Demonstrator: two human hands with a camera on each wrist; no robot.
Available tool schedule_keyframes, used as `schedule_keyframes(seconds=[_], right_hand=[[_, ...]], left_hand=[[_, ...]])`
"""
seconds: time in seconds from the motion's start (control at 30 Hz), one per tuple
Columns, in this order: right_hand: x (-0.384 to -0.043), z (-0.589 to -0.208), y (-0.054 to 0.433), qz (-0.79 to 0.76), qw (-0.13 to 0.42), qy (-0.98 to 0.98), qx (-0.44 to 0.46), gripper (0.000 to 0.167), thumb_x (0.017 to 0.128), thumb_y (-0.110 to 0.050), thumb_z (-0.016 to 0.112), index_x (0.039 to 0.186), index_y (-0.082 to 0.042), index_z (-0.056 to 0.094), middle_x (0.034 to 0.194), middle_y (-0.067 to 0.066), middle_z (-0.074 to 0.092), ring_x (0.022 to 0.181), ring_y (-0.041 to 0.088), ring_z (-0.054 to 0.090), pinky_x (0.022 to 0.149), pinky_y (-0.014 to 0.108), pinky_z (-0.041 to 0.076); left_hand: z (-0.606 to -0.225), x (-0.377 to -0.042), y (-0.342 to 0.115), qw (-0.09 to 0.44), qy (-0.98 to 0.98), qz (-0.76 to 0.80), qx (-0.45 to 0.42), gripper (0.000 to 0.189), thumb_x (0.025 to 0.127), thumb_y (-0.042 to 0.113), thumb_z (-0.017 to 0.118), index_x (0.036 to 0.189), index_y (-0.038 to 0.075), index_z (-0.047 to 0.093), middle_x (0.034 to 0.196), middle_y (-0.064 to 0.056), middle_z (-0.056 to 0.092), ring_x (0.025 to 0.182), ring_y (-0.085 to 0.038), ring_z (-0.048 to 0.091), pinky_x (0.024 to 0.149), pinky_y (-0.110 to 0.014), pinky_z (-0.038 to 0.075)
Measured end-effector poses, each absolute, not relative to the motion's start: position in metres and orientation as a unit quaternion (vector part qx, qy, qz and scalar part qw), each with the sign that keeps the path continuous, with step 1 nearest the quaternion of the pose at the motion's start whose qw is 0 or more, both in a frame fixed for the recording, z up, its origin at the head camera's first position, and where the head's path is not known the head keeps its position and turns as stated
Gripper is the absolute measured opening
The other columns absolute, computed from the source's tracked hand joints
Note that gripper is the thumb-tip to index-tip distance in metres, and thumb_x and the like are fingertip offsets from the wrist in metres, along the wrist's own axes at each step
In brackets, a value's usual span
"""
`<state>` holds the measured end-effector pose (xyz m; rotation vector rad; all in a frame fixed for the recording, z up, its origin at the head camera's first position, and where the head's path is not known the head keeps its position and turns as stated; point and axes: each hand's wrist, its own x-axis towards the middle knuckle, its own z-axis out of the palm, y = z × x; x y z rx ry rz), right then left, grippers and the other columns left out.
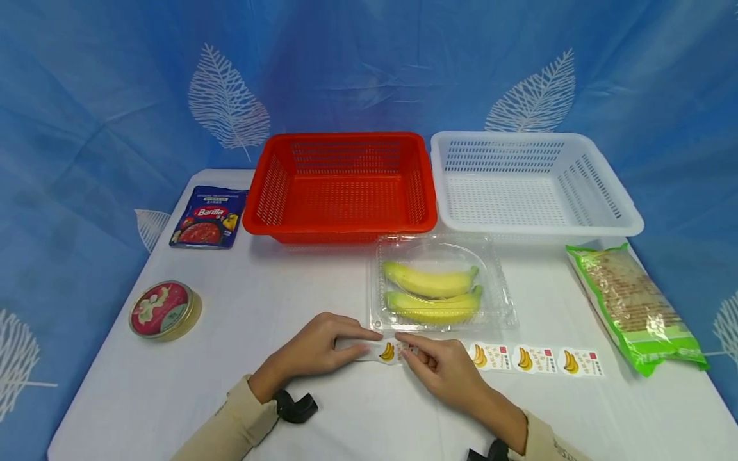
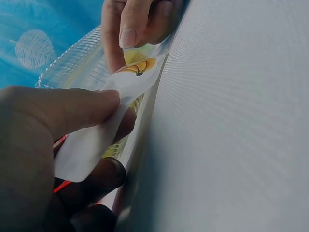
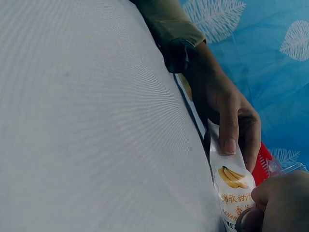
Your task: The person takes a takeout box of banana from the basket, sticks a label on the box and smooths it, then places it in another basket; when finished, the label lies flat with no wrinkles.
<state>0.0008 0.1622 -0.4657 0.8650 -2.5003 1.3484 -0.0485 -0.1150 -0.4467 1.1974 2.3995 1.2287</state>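
A strip of white banana stickers (image 1: pixel 536 360) runs along the table, each printed with yellow bananas and small lettering. My left hand (image 1: pixel 314 346) pinches its blank left end between thumb and fingers, seen close up in the left wrist view as a bare white strip (image 2: pixel 89 147). At the right edge of the first sticker (image 3: pixel 232 178), my right hand (image 1: pixel 446 371) pinches with thumb and forefinger. Whether that sticker is lifting from its backing cannot be told. Just beyond both hands lies a clear plastic clamshell box (image 1: pixel 500 288) with two bananas (image 1: pixel 432 308) inside.
At the back stand a red basket (image 1: pixel 340 230) and a white basket (image 1: pixel 542 224). To the left are a blue Barilla pouch (image 1: pixel 209 218) and a round red-lidded tin (image 1: pixel 164 310). A green-edged food packet (image 1: pixel 640 307) lies on the right.
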Motion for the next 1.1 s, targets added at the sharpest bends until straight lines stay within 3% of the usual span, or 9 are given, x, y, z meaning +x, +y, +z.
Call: schedule_keyframes(seconds=[0.33,0.77,1.1], right_hand=[[0.0011,-0.467,0.1636,0.468,0.1,-0.831,0.283,0.028,0.088,0.001,0.075,0.114,-0.009,0.078,0.067,-0.018,0.057,0.056,-0.008,0.043,0.048,0.01,0.038],[-0.0001,-0.4676,0.1635,0.467,0.091,-0.833,0.281,0.026,0.09,-0.002,0.074,0.114,-0.012,0.077,0.063,-0.018,0.049,0.055,-0.008,0.04,0.047,0.01,0.036],[-0.0011,-0.4687,0.1607,0.476,0.108,-0.827,0.278,0.022,0.087,-0.003,0.079,0.102,-0.019,0.075,0.062,-0.017,0.048,0.053,-0.008,0.038,0.047,0.01,0.034]], left_hand=[[-0.4483,-0.05,-0.1145,0.095,0.814,0.414,0.396,0.027,0.098,0.023,0.07,0.125,0.024,0.075,0.109,0.014,0.073,0.093,0.002,0.065,0.084,-0.027,0.055],[-0.4485,-0.0496,-0.1152,0.091,0.81,0.415,0.404,0.027,0.098,0.022,0.07,0.124,0.024,0.075,0.106,0.014,0.073,0.085,0.001,0.063,0.078,-0.024,0.053],[-0.4492,-0.0501,-0.116,0.089,0.809,0.414,0.407,0.026,0.098,0.022,0.07,0.124,0.021,0.076,0.107,0.014,0.073,0.086,0.002,0.063,0.078,-0.024,0.053]])
